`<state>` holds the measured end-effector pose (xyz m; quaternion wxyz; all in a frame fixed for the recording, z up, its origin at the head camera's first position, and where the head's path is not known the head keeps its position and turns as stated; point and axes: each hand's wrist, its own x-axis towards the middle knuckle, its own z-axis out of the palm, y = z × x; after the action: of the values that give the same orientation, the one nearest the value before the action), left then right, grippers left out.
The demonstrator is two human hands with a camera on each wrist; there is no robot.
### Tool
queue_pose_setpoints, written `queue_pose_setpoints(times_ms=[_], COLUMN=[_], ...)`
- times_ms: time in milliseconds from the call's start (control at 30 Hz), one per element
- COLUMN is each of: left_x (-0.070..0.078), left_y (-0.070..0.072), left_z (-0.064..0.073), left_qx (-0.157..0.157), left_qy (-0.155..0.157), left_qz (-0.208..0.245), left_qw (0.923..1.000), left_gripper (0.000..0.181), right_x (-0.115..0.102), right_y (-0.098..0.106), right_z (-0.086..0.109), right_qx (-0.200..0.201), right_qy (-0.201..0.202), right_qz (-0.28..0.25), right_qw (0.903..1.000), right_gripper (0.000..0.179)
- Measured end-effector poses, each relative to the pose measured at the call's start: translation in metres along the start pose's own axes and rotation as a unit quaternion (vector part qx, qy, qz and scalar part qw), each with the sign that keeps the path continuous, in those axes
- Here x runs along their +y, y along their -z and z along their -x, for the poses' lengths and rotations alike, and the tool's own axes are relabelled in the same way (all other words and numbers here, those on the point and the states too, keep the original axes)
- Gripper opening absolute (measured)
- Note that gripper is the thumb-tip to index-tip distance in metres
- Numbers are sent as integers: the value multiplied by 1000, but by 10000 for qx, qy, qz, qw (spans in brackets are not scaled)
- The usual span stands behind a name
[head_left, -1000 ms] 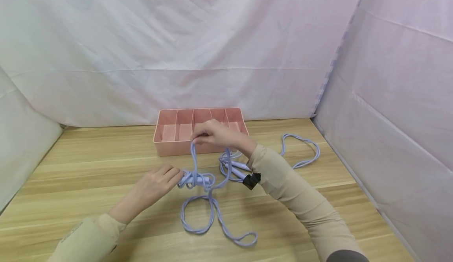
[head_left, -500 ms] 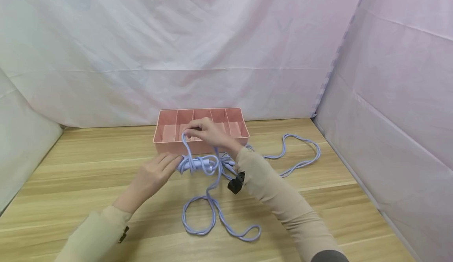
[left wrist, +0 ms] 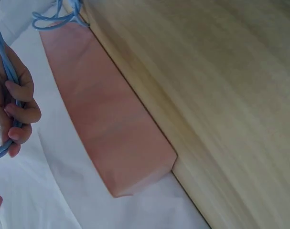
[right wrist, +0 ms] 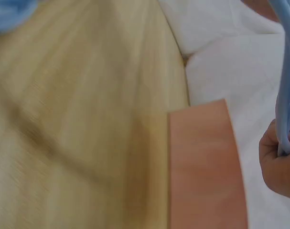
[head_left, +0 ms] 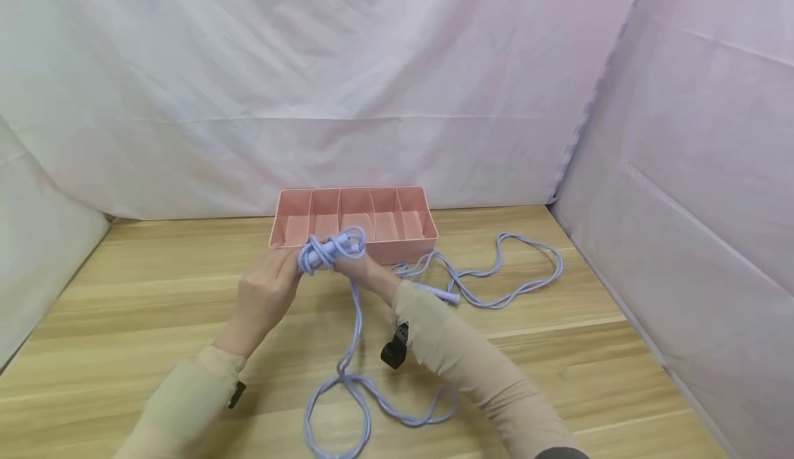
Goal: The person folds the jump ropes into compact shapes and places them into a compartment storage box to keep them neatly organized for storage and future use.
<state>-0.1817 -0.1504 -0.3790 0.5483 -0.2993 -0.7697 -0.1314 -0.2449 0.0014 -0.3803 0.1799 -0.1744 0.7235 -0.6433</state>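
Note:
A light blue jump rope is bundled round its handles (head_left: 329,251), raised in front of the tray in the head view. My left hand (head_left: 265,288) grips the left end of this bundle; most of its fingers are hidden from above. On the other side my right hand (head_left: 366,270) holds the rope, partly covered by the bundle. The left wrist view shows the right hand's fingers (left wrist: 23,112) curled round doubled cord. From the bundle a length of cord (head_left: 356,321) hangs down to a loop and a loose tail on the table.
Behind the hands stands a pink divided tray (head_left: 406,249) against the white cloth backdrop (head_left: 372,156). A second blue jump rope (head_left: 546,276) lies right of it, one handle (head_left: 448,295) showing beside the right sleeve. Wood tabletop (head_left: 155,287) lies all around.
Both hands have lifted the bundle up from the table toward the tray. My right hand has come down from above, bringing its held cord to the bundle. The hanging cord has straightened.

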Motion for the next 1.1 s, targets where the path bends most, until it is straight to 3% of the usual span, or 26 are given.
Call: queue_pose_setpoints(times_ms=[67,167,267,400,467,633,833,933,1100], left_x=[0,-2,-3,-6,-9,-16,-24,-27,-30], left_y=[-2,-4,-6,-7,-8,-9,-6,-4,-1], left_z=[2,6,10,13,13,11,7,6,3], left_qx=[28,-150,-438,-645,-649,-674,-751,-747,-727], left_qy=[98,376,759,1072,1128,1159,1122,1113,1116], left_qz=[-213,-532,-795,-1314,-1550,-1928,-2121,-2085,-2125], left_qw=[9997,9978,9930,9834,9793,9720,9679,9688,9680], left_gripper=[24,25,20,16,14,13,15,16,17], right_x=[5,11,15,16,13,3,-6,-9,-14], right_y=[-5,-11,-16,-20,-21,-23,-23,-24,-28], right_z=[0,0,0,1,1,1,4,8,16], right_qx=[257,432,410,352,433,683,544,455,516], right_qy=[-305,-288,158,1001,1200,1269,1415,1414,1028], right_qz=[-48,126,566,1227,1552,2189,2636,2672,2246], right_qw=[9992,9986,9974,9868,9796,9651,9527,9521,9676], right_gripper=[22,17,19,22,24,26,20,20,23])
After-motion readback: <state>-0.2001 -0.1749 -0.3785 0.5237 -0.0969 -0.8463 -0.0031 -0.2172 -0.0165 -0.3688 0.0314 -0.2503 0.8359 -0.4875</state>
